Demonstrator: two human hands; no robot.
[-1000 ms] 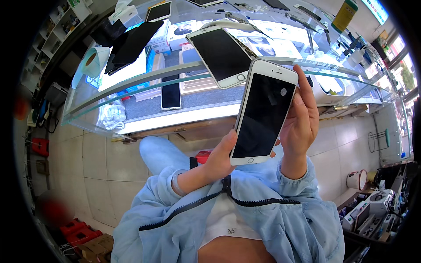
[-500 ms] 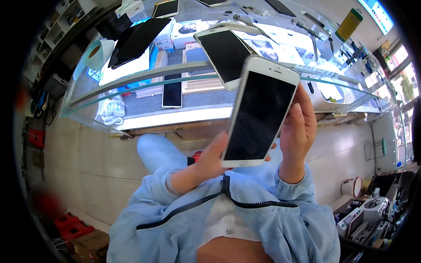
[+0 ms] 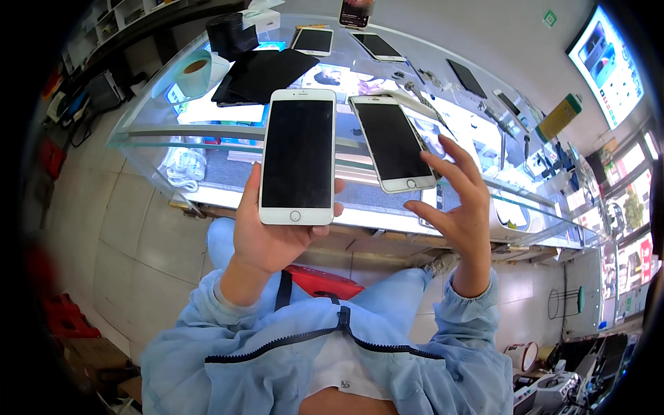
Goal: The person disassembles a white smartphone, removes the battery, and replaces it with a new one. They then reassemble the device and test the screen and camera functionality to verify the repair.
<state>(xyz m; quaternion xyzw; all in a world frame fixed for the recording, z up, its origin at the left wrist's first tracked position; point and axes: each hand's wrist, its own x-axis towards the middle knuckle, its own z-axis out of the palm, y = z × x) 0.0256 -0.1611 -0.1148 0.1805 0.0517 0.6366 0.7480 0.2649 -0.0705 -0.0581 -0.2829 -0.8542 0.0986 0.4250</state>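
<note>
A white smartphone (image 3: 298,159) with a dark screen and a round home button is held upright in my left hand (image 3: 266,238). My thumb lies along its left edge and fingertips wrap round the right edge. Beside it, a second white smartphone (image 3: 394,144) lies on the glass counter, its lower end jutting over the front edge. My right hand (image 3: 462,200) hovers just right of that phone's lower end, thumb and fingers apart, with nothing in it. Whether a fingertip touches the phone's edge is hard to tell.
The glass display counter (image 3: 228,131) spans the front. On it are black sheets (image 3: 266,75), a tape roll (image 3: 196,72), more phones (image 3: 377,46), small tools and a yellow-green bottle (image 3: 559,117). Coiled white cables (image 3: 185,166) lie inside. A red stool (image 3: 321,280) shows between my legs.
My right hand has let go of the held phone and moved down beside the phone on the counter. The held phone now rests in my left hand, further left and more upright.
</note>
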